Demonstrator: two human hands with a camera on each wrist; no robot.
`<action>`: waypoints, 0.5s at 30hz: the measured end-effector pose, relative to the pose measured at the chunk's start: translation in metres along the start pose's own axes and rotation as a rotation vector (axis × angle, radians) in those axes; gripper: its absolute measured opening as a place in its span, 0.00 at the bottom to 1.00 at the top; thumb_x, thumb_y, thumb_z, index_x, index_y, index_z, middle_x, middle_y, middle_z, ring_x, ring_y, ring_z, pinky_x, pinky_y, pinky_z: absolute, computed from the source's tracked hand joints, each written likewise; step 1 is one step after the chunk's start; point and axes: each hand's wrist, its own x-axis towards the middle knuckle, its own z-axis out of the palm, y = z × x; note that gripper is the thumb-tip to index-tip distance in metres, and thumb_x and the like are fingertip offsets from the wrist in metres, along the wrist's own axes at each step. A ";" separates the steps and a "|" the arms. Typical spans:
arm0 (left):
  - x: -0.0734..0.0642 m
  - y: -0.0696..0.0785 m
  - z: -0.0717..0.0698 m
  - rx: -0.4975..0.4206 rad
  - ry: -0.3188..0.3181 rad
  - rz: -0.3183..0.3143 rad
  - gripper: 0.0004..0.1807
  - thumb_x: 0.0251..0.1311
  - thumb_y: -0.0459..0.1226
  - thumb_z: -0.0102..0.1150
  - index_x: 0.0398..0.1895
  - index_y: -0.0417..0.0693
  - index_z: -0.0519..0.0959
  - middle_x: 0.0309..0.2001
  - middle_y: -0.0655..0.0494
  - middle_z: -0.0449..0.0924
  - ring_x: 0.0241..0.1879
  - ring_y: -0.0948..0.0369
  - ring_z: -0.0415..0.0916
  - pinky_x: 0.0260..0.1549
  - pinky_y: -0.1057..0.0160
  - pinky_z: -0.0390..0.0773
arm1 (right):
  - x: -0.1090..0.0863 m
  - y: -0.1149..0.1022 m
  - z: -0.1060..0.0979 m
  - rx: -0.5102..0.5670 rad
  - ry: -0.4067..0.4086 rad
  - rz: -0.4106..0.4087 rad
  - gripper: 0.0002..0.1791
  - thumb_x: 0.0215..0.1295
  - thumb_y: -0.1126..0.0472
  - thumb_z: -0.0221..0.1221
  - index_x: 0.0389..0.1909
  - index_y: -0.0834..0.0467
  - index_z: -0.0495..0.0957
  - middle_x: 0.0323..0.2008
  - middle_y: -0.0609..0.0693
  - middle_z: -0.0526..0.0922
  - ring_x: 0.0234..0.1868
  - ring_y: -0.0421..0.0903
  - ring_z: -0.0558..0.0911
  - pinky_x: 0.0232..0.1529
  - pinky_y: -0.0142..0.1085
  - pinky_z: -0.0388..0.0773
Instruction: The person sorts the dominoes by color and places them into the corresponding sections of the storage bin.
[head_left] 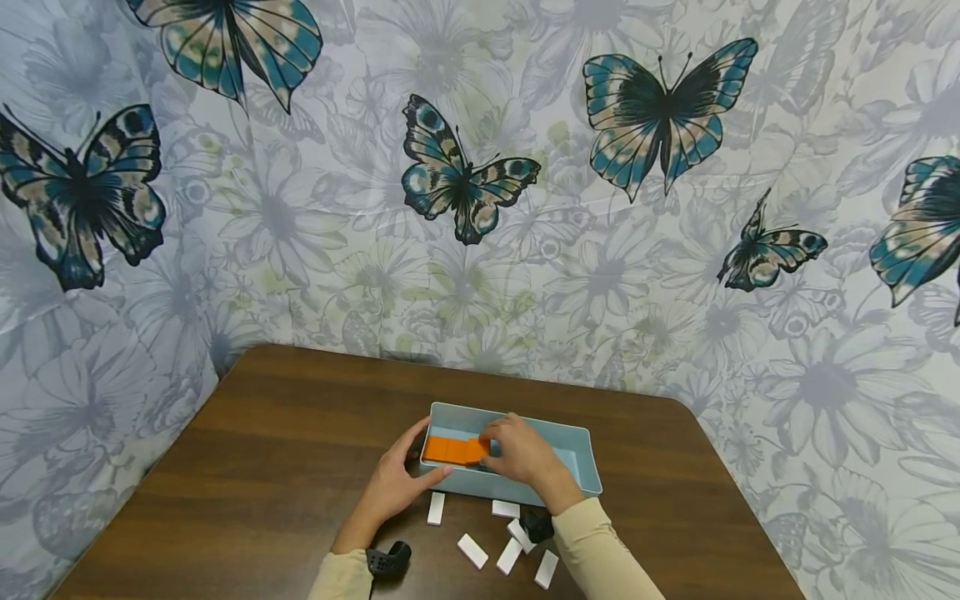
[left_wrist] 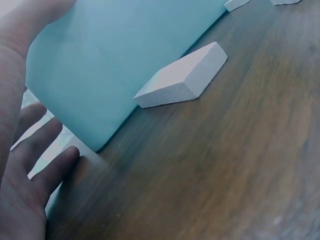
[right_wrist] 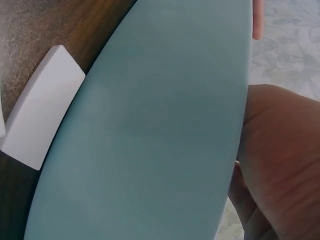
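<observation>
A pale blue rectangular bin (head_left: pixel 525 487) holds a row of flat orange blocks (head_left: pixel 447 451) at its left end. My left hand (head_left: pixel 397 483) is around the bin's left front corner, thumb along the front rim and the loosely spread fingers beside the left end. Reaching over the front wall, my right hand (head_left: pixel 517 450) pinches an orange block at the right end of the row; the palm hides part of the bin's inside. In the left wrist view a white block (left_wrist: pixel 182 75) lies against the bin's front wall. The right wrist view shows another white block (right_wrist: pixel 45 107) beside that wall.
Several white blocks (head_left: pixel 472 551) lie scattered on the brown wooden table (head_left: pixel 262 475) in front of the bin, some close under the right wrist. A butterfly-patterned cloth (head_left: pixel 480 308) hangs behind the table's far edge. Each wrist wears a black band (head_left: pixel 388 560).
</observation>
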 end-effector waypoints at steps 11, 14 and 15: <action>0.001 0.001 -0.001 -0.005 0.004 0.011 0.49 0.54 0.53 0.77 0.78 0.59 0.65 0.72 0.50 0.71 0.61 0.50 0.77 0.62 0.43 0.75 | 0.004 -0.001 0.000 -0.075 -0.004 0.004 0.13 0.57 0.56 0.76 0.42 0.56 0.90 0.45 0.49 0.89 0.43 0.47 0.77 0.49 0.38 0.81; 0.001 0.001 0.000 -0.008 0.001 0.013 0.49 0.55 0.52 0.77 0.78 0.58 0.65 0.73 0.50 0.71 0.61 0.50 0.76 0.62 0.43 0.75 | 0.004 -0.002 0.000 -0.094 -0.013 0.012 0.12 0.57 0.55 0.76 0.40 0.55 0.90 0.44 0.48 0.89 0.42 0.46 0.76 0.48 0.37 0.81; 0.000 0.001 0.000 -0.006 0.000 0.013 0.48 0.55 0.52 0.77 0.78 0.58 0.65 0.73 0.50 0.70 0.61 0.50 0.76 0.62 0.43 0.75 | 0.005 -0.002 0.001 -0.099 -0.022 0.016 0.11 0.57 0.55 0.76 0.39 0.55 0.90 0.43 0.47 0.89 0.42 0.45 0.76 0.47 0.36 0.81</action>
